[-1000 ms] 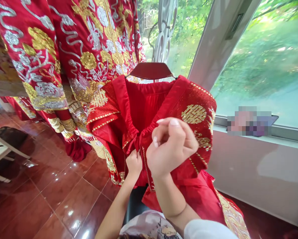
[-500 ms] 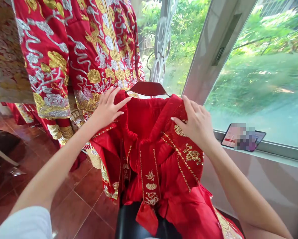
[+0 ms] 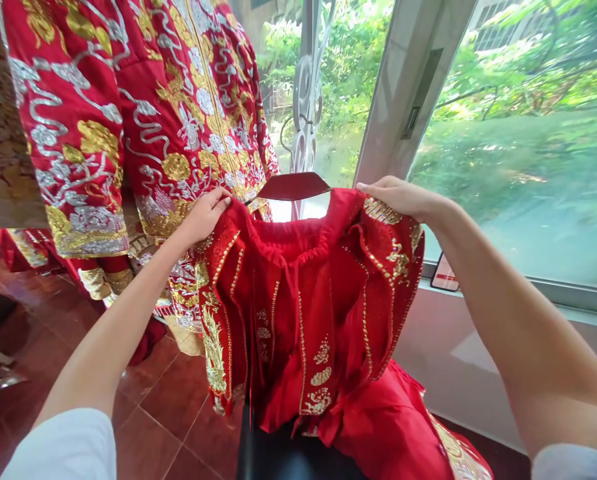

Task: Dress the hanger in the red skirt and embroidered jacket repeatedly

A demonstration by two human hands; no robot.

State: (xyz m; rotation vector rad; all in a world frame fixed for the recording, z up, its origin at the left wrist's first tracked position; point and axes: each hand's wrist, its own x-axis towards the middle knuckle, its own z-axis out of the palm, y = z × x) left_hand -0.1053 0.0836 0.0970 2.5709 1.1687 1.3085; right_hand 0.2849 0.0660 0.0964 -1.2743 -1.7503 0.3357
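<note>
Head view: left hand (image 3: 211,212) and right hand (image 3: 396,197) each grasping a shoulder of red jacket (image 3: 314,287), on hanger (image 3: 294,187), centre, above black seat (image 3: 278,457); red tile floor (image 3: 156,437) left, robe (image 3: 151,127) far left, window (image 3: 528,167) far right, phone (image 3: 443,276) below it

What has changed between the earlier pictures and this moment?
The left hand has left the front ties and moved up and outward to the red garment's shoulder; the right hand, raised before the chest a second ago, is at the other shoulder. The neckline, a deep V then, is now shallower and rounded. The hanger stays at the collar, the embroidered jacket beyond it.
</note>
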